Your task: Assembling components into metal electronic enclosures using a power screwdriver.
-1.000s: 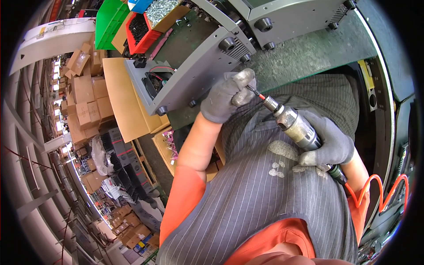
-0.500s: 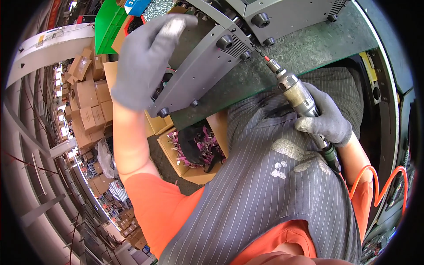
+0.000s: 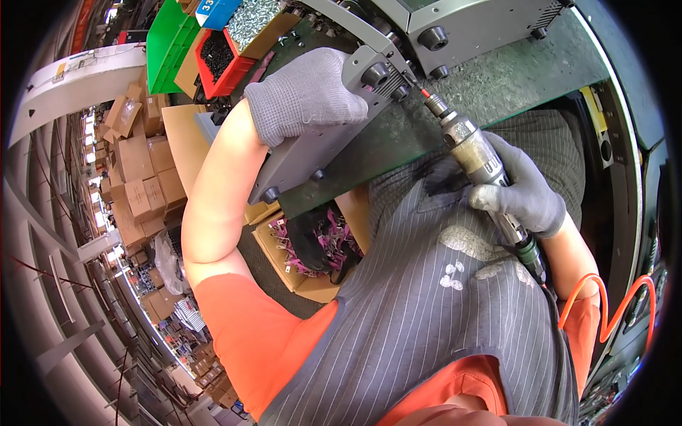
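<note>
A grey metal casing (image 3: 302,160) with round black feet and vent slots stands tilted on the green bench top (image 3: 511,82). My gloved left hand (image 3: 307,96) lies across its upper side, fingers curled down against the casing; the fingertips are partly hidden. In my gloved right hand (image 3: 522,188) is a pneumatic screwdriver (image 3: 476,149), gripped round its barrel. Its red-banded bit points up and left at the corner of the casing, close to a black foot; I cannot tell whether the tip touches a screw. A second grey casing (image 3: 490,35) stands beyond, at the right.
At the back left are a green bin (image 3: 170,46), a red bin (image 3: 231,78) of black screws and a box of silvery screws (image 3: 259,28). Below the bench edge sits an open carton (image 3: 305,284) with purple-wired parts. An orange coiled hose (image 3: 604,323) hangs at the right.
My left hand has come down from the left onto the grey casing and curled over it. The casing has shifted slightly right. The screwdriver stays almost in place in my right hand.
</note>
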A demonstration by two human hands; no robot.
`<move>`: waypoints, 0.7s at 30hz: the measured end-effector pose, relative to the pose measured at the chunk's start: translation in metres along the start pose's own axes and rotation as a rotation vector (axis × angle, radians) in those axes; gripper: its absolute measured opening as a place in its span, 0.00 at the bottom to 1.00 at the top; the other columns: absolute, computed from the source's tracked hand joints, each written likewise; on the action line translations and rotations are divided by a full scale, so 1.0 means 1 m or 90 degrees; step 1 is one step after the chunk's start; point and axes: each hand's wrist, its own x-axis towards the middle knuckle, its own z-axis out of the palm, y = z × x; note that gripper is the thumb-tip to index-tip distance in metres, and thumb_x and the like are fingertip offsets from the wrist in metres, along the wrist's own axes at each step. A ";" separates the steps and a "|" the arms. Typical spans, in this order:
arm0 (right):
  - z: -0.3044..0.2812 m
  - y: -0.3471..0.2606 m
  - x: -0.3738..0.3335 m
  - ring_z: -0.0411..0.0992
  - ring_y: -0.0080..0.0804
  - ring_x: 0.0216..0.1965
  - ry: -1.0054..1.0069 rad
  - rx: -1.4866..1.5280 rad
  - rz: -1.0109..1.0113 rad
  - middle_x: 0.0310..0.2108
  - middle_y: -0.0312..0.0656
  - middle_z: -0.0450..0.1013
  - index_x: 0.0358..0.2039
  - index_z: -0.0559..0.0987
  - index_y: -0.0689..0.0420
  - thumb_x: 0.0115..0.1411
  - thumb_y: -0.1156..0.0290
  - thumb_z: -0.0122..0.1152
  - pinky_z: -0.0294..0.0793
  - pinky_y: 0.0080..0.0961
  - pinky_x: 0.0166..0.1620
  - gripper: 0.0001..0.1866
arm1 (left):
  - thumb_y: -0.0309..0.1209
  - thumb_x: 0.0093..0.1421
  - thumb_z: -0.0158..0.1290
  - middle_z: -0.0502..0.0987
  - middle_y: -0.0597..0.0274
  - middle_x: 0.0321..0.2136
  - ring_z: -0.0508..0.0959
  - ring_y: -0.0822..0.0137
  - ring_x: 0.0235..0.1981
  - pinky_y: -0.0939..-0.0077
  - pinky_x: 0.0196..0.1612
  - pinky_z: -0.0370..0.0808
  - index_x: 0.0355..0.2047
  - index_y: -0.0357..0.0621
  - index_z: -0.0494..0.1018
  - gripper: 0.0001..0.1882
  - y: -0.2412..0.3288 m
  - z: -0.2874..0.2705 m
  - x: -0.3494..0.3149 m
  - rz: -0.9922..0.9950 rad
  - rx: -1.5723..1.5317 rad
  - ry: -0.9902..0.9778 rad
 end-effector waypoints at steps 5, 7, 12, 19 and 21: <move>0.001 -0.004 -0.003 0.71 0.23 0.39 -0.011 0.041 0.043 0.40 0.37 0.72 0.59 0.68 0.64 0.50 0.62 0.74 0.72 0.23 0.46 0.39 | 0.34 0.51 0.59 0.76 0.60 0.24 0.74 0.71 0.24 0.73 0.29 0.74 0.41 0.33 0.74 0.20 0.001 -0.001 0.001 0.059 0.048 0.021; 0.002 -0.004 -0.003 0.70 0.23 0.41 0.005 0.009 0.002 0.41 0.37 0.72 0.59 0.68 0.64 0.51 0.63 0.74 0.72 0.24 0.47 0.38 | 0.34 0.51 0.59 0.76 0.59 0.24 0.74 0.71 0.24 0.73 0.29 0.74 0.41 0.33 0.74 0.20 0.000 -0.001 0.000 0.060 0.044 0.017; 0.003 -0.005 -0.002 0.70 0.24 0.42 0.007 -0.009 0.013 0.42 0.38 0.72 0.59 0.68 0.64 0.50 0.64 0.74 0.72 0.24 0.47 0.39 | 0.42 0.50 0.59 0.79 0.44 0.25 0.79 0.50 0.28 0.63 0.34 0.76 0.32 0.35 0.76 0.20 0.004 -0.003 -0.002 -0.005 -0.026 -0.006; -0.010 -0.006 -0.023 0.71 0.26 0.42 0.001 -0.105 0.012 0.42 0.40 0.73 0.59 0.68 0.63 0.45 0.60 0.77 0.72 0.26 0.49 0.43 | 0.37 0.52 0.62 0.76 0.62 0.19 0.76 0.68 0.22 0.72 0.30 0.74 0.37 0.47 0.79 0.13 0.039 0.047 -0.068 0.261 -0.073 0.436; -0.013 -0.002 -0.029 0.72 0.28 0.43 0.007 -0.152 0.015 0.42 0.40 0.73 0.60 0.68 0.62 0.44 0.59 0.78 0.71 0.27 0.50 0.44 | 0.35 0.56 0.58 0.72 0.70 0.19 0.71 0.79 0.22 0.84 0.29 0.69 0.38 0.44 0.77 0.12 0.033 0.075 -0.077 0.185 -0.334 0.176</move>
